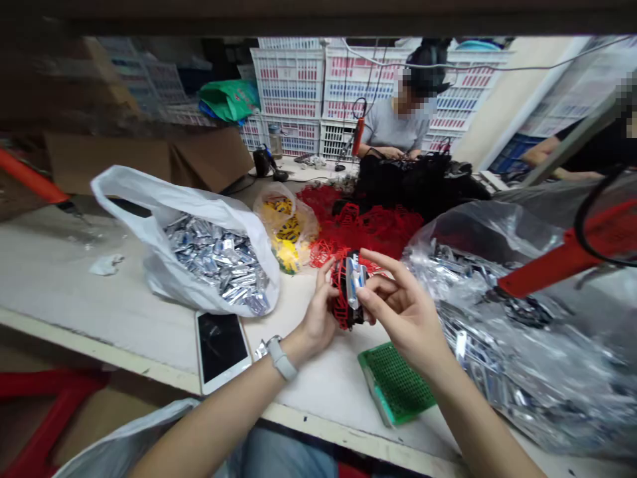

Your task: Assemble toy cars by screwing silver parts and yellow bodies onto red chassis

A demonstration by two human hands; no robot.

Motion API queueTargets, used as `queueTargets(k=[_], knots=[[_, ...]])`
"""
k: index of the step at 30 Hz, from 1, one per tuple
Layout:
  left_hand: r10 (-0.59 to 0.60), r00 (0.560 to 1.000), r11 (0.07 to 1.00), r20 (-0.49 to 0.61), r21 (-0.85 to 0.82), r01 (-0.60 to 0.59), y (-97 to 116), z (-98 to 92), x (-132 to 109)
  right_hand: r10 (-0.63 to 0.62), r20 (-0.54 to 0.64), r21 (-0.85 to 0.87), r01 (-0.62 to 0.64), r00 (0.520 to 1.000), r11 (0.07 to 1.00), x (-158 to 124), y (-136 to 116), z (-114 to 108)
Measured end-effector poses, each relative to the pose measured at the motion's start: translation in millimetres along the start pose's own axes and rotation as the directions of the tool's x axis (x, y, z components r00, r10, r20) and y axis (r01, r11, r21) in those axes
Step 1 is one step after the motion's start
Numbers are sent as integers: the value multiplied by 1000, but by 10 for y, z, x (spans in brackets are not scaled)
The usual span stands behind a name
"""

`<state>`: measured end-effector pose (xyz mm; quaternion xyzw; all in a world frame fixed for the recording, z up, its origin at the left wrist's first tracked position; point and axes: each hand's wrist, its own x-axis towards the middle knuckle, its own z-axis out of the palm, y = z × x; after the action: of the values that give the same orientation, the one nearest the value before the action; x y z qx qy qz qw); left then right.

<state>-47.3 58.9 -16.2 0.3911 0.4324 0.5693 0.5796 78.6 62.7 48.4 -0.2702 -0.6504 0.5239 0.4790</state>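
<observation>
My left hand grips a red and black openwork plastic part above the table's middle. Against its right face stands a shiny silver piece with blue marks, pinched between the thumb and fingers of my right hand. Whether the silver piece is fixed to the part or only touching it, I cannot tell. Behind both hands spreads a heap of red openwork parts. A white plastic bag full of silver pieces lies open to the left. Below my right hand sits a green mesh-bottomed tray.
A white-framed tablet lies near the front edge. Yellow pieces fill a small bag. Clear plastic bags of silver pieces crowd the right, under a red power screwdriver. Another screwdriver hangs left. A co-worker sits opposite, beyond black parts.
</observation>
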Motion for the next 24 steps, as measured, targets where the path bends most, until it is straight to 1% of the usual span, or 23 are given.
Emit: queueTargets(k=[1, 2, 4, 6, 7, 8, 10, 13, 16, 17, 19, 22, 24], knots=[[33, 997, 989, -69, -142, -42, 18, 10, -28, 7, -50, 10, -6, 999, 1000, -53, 26, -82], [50, 993, 968, -111, -239, -76, 25, 17, -49, 17, -86, 12, -16, 996, 1000, -95, 69, -149], [85, 988, 945, -132, -303, -121, 2, 21, -74, 54, -110, 23, -52, 992, 998, -148, 183, -246], [144, 985, 950, -93, -265, -164, -71, 10, -80, 82, -86, 28, -80, 993, 996, -177, 296, -306], [182, 981, 955, -72, -226, -194, -119, -3, -78, 81, -75, 0, -82, 994, 997, -188, 340, -328], [217, 975, 958, -50, -182, -222, -169, -19, -75, 70, -73, -54, -74, 995, 996, -199, 372, -347], [264, 964, 959, -11, -101, -264, -255, -52, -69, 20, -90, -222, -40, 996, 974, -220, 405, -378], [283, 958, 957, 39, -71, -280, -315, -76, -75, -94, -93, -480, 38, 991, 876, -257, 414, -390], [278, 957, 958, 83, -101, -269, -308, -60, -91, -181, -92, -640, 81, 979, 764, -306, 442, -325], [273, 959, 960, 82, -83, -266, -300, -50, -95, -202, -99, -681, 82, 974, 728, -324, 460, -289], [265, 963, 964, 45, 4, -265, -286, -28, -99, -250, -107, -765, 80, 962, 639, -353, 501, -214], [299, 954, 945, -16, 147, -293, -269, -2, -101, -307, -92, -864, 77, 947, 498, -371, 544, -148], [336, 942, 924, -14, 199, -327, -261, 7, -105, -320, -78, -882, 84, 944, 463, -365, 545, -154]])
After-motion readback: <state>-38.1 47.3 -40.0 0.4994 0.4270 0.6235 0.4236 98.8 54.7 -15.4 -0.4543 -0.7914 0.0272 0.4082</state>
